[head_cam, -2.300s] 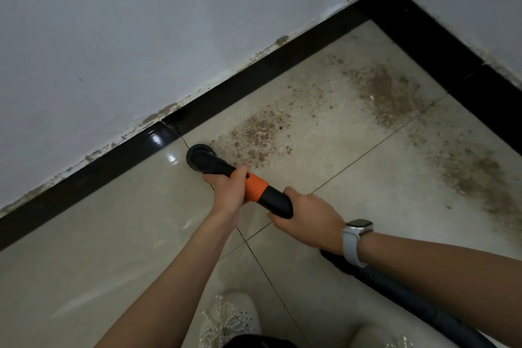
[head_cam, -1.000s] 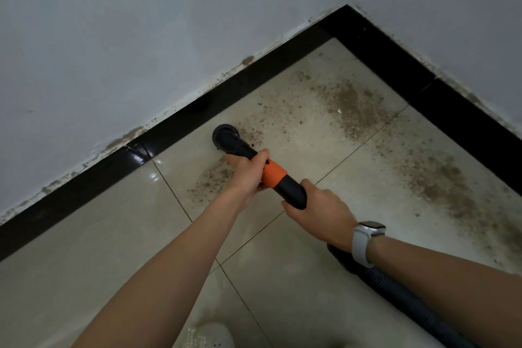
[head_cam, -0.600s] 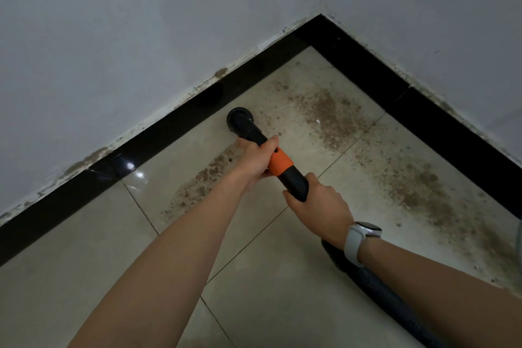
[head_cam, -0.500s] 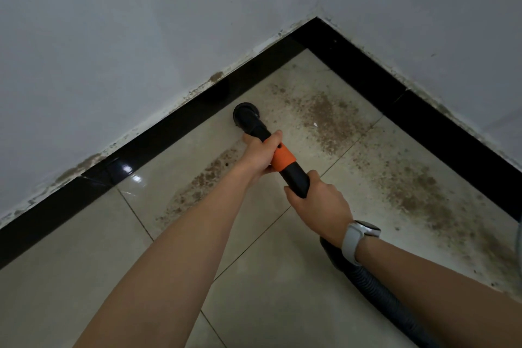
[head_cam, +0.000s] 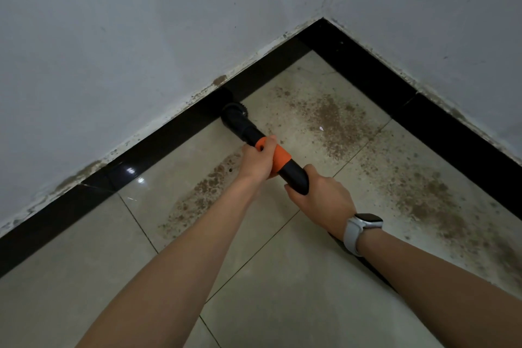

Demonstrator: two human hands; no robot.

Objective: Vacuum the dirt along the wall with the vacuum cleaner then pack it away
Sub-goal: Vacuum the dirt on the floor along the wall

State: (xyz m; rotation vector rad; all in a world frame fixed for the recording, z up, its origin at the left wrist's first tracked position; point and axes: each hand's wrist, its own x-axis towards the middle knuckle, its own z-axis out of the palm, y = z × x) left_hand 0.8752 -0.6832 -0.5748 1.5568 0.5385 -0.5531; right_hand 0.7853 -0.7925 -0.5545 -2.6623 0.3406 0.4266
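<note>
I hold a black vacuum wand (head_cam: 245, 130) with an orange collar (head_cam: 278, 159). Its round brush nozzle (head_cam: 234, 111) sits on the floor right against the black skirting (head_cam: 158, 144) of the left wall. My left hand (head_cam: 258, 161) grips the wand at the orange collar. My right hand (head_cam: 319, 203), with a white watch on the wrist, grips the black tube just behind it. Brown dirt lies in a patch (head_cam: 203, 192) under my left forearm and in a patch (head_cam: 333, 121) to the right of the nozzle. The hose is mostly hidden behind my right arm.
Two grey-white walls (head_cam: 141, 37) meet in a corner (head_cam: 323, 20) ahead. More dirt (head_cam: 429, 198) is spread along the right wall's skirting (head_cam: 440, 127). The floor is glossy beige tile (head_cam: 282, 291) with thin joints.
The nozzle has slid forward along the left wall toward the corner and now touches the skirting. A strip behind it looks cleaner. Both hands keep their grip.
</note>
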